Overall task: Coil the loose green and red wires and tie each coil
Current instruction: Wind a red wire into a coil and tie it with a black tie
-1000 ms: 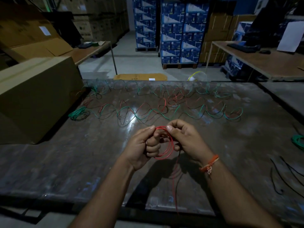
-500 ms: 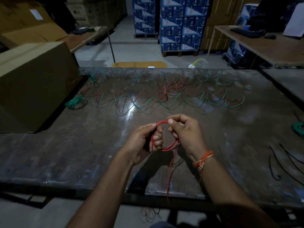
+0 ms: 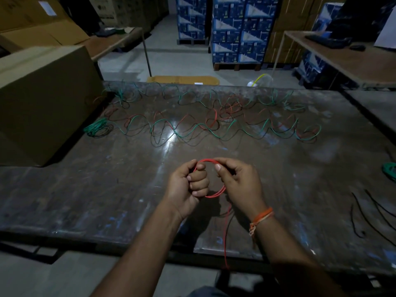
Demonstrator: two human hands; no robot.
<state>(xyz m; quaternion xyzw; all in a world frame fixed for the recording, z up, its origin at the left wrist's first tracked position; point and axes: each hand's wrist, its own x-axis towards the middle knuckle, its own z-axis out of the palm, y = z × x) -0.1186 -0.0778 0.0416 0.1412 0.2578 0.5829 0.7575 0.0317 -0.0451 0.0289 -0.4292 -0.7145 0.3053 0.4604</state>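
**Red coil half wound, tie yet to come**

Above the near edge of the dark, scuffed metal bench [image 3: 90, 189], a person holds a small coil of thin red plastic-coated wire [image 3: 215, 192] between both hands. The left hand [image 3: 188, 185] is curled in a fist round the coil's left side, thumb on top. The right hand [image 3: 240, 183] pinches the coil's right side between thumb and fingers. From the bottom of the coil a loose red tail [image 3: 225, 239] drops over the near edge and out of view below.

The step in hand looks like winding: the tail is not yet taken up, so the next move probably calls for the right hand to draw up more slack and lay another turn on, the left keeping the turns together, before any tying.

Counted: one red coil in the hands; one green coil of wire [image 3: 97, 129] near the left edge beside a large brown cardboard box [image 3: 42, 99]; one more green coil [image 3: 390, 170] at the right edge, partly cut off. Along the far edge lie tangled loose green and red wires [image 3: 214, 123], too interlaced to count. A few dark strands [image 3: 362, 213] lie near the right edge.
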